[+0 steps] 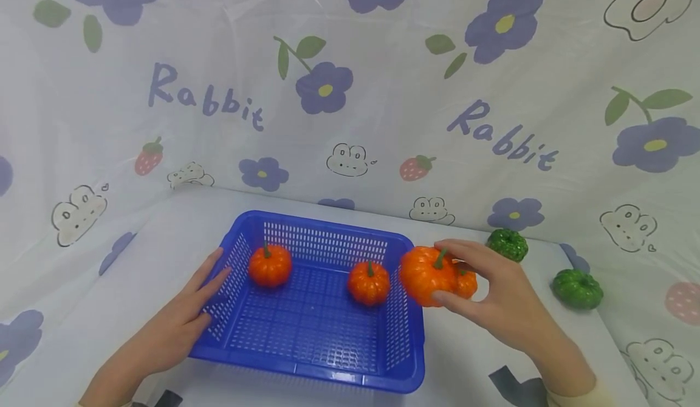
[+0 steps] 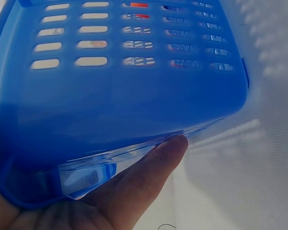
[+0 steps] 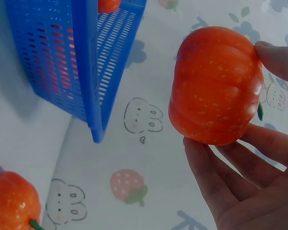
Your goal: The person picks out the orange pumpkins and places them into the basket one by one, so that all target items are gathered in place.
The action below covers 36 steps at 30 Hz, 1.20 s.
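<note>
Gripping a glossy orange pumpkin (image 1: 423,276) in the right hand (image 1: 500,282), with the thumb on one side and curved, spread fingers on the other. Holding it up near the right end of a blue plastic basket (image 1: 306,370), and, from the right wrist, showing clear of the basket's wall. Over to the left hand (image 1: 180,316): touching the basket's left end, with fingers stretched fairly straight at the rim; impossible to tell how firmly.

Looking inside the basket now, and finding two more: an orange pumpkin toward the back left (image 1: 270,266), close to the left wall, and an orange pumpkin on the right side (image 1: 369,285), well apart from the first. Then spotting a partly hidden orange pumpkin (image 1: 466,281) behind the lifted one, outside the basket, on the white table (image 1: 459,358).

Moving farther right, past the right hand, to a dark green pumpkin (image 1: 507,245) near the table's back edge and a ribbed green pumpkin (image 1: 577,289) closer to the right edge. And behind it all, taking in a pale cloth backdrop (image 1: 383,121) printed with purple flowers, strawberries, rabbit faces and "Rabbit" lettering (image 1: 208,98).
</note>
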Each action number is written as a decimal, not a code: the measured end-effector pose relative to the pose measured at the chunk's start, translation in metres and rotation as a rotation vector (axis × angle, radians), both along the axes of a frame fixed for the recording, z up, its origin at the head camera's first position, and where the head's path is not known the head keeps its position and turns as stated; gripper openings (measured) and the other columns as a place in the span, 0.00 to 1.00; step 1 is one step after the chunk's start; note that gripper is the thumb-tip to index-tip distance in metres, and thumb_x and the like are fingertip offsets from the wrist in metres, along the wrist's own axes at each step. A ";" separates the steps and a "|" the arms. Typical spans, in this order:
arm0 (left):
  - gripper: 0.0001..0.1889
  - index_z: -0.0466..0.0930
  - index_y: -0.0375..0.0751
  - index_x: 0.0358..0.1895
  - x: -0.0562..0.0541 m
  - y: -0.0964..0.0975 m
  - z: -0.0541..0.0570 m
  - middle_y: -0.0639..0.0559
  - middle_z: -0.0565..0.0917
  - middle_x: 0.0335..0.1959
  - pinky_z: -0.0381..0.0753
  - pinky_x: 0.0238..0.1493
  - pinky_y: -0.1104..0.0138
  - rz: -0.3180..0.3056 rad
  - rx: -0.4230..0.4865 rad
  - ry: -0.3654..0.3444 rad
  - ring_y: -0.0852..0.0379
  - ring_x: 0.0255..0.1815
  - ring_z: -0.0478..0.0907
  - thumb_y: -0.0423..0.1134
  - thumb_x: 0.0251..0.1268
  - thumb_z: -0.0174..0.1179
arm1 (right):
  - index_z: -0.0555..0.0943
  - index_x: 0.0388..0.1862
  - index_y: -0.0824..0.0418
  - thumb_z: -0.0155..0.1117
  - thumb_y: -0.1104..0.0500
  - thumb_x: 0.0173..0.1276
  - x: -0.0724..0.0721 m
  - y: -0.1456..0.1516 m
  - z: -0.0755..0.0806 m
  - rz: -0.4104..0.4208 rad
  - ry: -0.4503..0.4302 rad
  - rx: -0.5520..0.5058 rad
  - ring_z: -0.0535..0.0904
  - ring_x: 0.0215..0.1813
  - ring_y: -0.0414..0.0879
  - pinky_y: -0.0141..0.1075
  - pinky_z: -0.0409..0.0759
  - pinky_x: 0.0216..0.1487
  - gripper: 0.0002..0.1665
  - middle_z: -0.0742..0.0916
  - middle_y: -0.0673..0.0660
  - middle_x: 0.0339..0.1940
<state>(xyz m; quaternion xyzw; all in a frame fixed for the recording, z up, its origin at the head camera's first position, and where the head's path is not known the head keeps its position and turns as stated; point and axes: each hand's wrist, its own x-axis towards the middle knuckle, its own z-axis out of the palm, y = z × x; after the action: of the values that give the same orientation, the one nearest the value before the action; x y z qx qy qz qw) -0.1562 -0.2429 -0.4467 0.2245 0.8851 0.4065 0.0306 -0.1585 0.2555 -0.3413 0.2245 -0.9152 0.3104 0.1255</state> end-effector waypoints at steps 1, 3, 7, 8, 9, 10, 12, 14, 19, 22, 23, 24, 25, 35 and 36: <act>0.37 0.56 0.32 0.86 0.000 0.000 0.000 0.45 0.37 0.92 0.39 0.70 0.87 0.001 -0.004 -0.004 0.30 0.88 0.42 0.22 0.74 0.51 | 0.84 0.72 0.51 0.86 0.54 0.64 -0.001 -0.001 0.000 0.008 -0.003 -0.002 0.85 0.62 0.50 0.27 0.80 0.58 0.37 0.87 0.50 0.66; 0.37 0.56 0.32 0.86 0.001 0.000 0.001 0.46 0.37 0.92 0.40 0.70 0.86 0.003 -0.008 -0.007 0.30 0.88 0.42 0.22 0.74 0.51 | 0.84 0.72 0.51 0.85 0.53 0.64 -0.002 -0.003 0.001 0.019 -0.009 -0.002 0.85 0.62 0.49 0.28 0.81 0.58 0.37 0.87 0.50 0.66; 0.37 0.56 0.32 0.86 0.000 0.000 0.000 0.46 0.37 0.92 0.40 0.70 0.86 0.002 -0.013 -0.002 0.30 0.88 0.42 0.22 0.75 0.51 | 0.84 0.72 0.50 0.84 0.52 0.65 -0.004 -0.009 0.002 0.039 -0.030 -0.009 0.85 0.61 0.48 0.32 0.84 0.58 0.36 0.87 0.50 0.67; 0.37 0.56 0.32 0.86 0.000 0.000 0.000 0.46 0.37 0.92 0.40 0.70 0.86 0.001 -0.012 0.002 0.30 0.88 0.43 0.22 0.75 0.51 | 0.84 0.72 0.50 0.84 0.52 0.66 -0.005 -0.010 0.002 0.042 -0.035 -0.011 0.85 0.61 0.48 0.32 0.84 0.58 0.35 0.86 0.50 0.67; 0.37 0.57 0.32 0.86 0.000 0.000 0.000 0.45 0.38 0.92 0.40 0.70 0.86 0.002 -0.013 0.004 0.30 0.88 0.43 0.22 0.75 0.51 | 0.84 0.71 0.50 0.84 0.52 0.66 -0.005 -0.011 0.002 0.046 -0.039 -0.012 0.85 0.61 0.48 0.33 0.84 0.58 0.35 0.86 0.50 0.67; 0.37 0.57 0.32 0.86 0.000 0.000 0.000 0.45 0.38 0.92 0.40 0.70 0.86 0.001 -0.011 0.005 0.29 0.88 0.43 0.22 0.75 0.51 | 0.84 0.71 0.50 0.84 0.52 0.66 -0.006 -0.013 0.002 0.048 -0.042 -0.014 0.86 0.61 0.49 0.34 0.85 0.58 0.35 0.86 0.50 0.67; 0.37 0.57 0.32 0.86 0.000 0.000 0.000 0.45 0.38 0.92 0.40 0.69 0.86 0.000 -0.010 0.003 0.29 0.88 0.43 0.22 0.75 0.51 | 0.84 0.71 0.50 0.84 0.52 0.66 -0.007 -0.015 0.002 0.057 -0.044 -0.020 0.85 0.62 0.49 0.36 0.85 0.58 0.35 0.86 0.50 0.68; 0.37 0.57 0.32 0.86 0.000 0.000 0.000 0.45 0.38 0.92 0.40 0.70 0.85 0.004 -0.013 -0.006 0.30 0.88 0.43 0.22 0.75 0.51 | 0.84 0.71 0.51 0.84 0.53 0.66 -0.008 -0.018 0.002 0.070 -0.041 -0.025 0.85 0.63 0.49 0.38 0.86 0.58 0.34 0.86 0.50 0.68; 0.37 0.56 0.33 0.87 0.000 0.000 0.001 0.46 0.37 0.92 0.41 0.72 0.81 0.011 -0.023 -0.021 0.30 0.88 0.43 0.23 0.75 0.51 | 0.84 0.72 0.54 0.85 0.53 0.64 -0.011 -0.026 0.002 0.095 -0.034 -0.016 0.85 0.60 0.46 0.42 0.87 0.58 0.37 0.86 0.50 0.68; 0.37 0.56 0.33 0.86 0.000 0.000 0.001 0.46 0.37 0.92 0.41 0.71 0.83 0.008 -0.019 -0.016 0.30 0.88 0.43 0.23 0.75 0.51 | 0.83 0.72 0.54 0.85 0.51 0.63 -0.013 -0.031 0.003 0.105 -0.029 -0.010 0.85 0.58 0.43 0.44 0.87 0.58 0.38 0.86 0.49 0.69; 0.37 0.56 0.33 0.86 0.000 0.000 0.001 0.46 0.37 0.92 0.41 0.71 0.83 0.007 -0.017 -0.014 0.29 0.88 0.43 0.23 0.75 0.51 | 0.84 0.72 0.55 0.86 0.51 0.63 -0.014 -0.032 0.003 0.109 -0.026 -0.011 0.85 0.58 0.43 0.45 0.87 0.58 0.39 0.86 0.49 0.69; 0.37 0.56 0.33 0.86 0.000 0.000 0.001 0.46 0.37 0.92 0.41 0.71 0.83 0.005 -0.015 -0.013 0.29 0.88 0.43 0.23 0.75 0.51 | 0.84 0.72 0.54 0.86 0.52 0.63 -0.014 -0.034 0.004 0.114 -0.023 -0.014 0.85 0.58 0.42 0.45 0.87 0.59 0.38 0.86 0.48 0.69; 0.37 0.56 0.33 0.86 0.000 0.000 0.001 0.46 0.37 0.92 0.41 0.70 0.84 0.005 -0.014 -0.013 0.29 0.88 0.43 0.23 0.75 0.51 | 0.84 0.72 0.54 0.86 0.52 0.63 -0.015 -0.035 0.003 0.119 -0.021 -0.018 0.85 0.59 0.42 0.46 0.87 0.59 0.38 0.86 0.48 0.69; 0.37 0.57 0.33 0.86 0.000 0.000 0.001 0.46 0.37 0.92 0.41 0.69 0.86 0.006 -0.008 -0.025 0.29 0.88 0.43 0.23 0.75 0.51 | 0.83 0.73 0.53 0.85 0.52 0.64 -0.021 -0.049 0.002 0.160 -0.024 -0.046 0.85 0.61 0.44 0.46 0.87 0.60 0.38 0.85 0.47 0.69; 0.37 0.57 0.33 0.86 0.000 0.000 0.002 0.46 0.37 0.92 0.41 0.69 0.85 0.010 -0.014 -0.023 0.30 0.88 0.43 0.23 0.75 0.51 | 0.83 0.73 0.54 0.85 0.51 0.64 -0.021 -0.050 0.003 0.164 -0.024 -0.048 0.85 0.60 0.44 0.46 0.87 0.59 0.38 0.85 0.47 0.70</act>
<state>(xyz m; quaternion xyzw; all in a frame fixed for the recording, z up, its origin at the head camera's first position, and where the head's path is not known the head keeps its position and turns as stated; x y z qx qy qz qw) -0.1558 -0.2426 -0.4451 0.2150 0.8886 0.4031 0.0403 -0.1795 0.2052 -0.3387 0.2919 -0.8874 0.3442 0.0940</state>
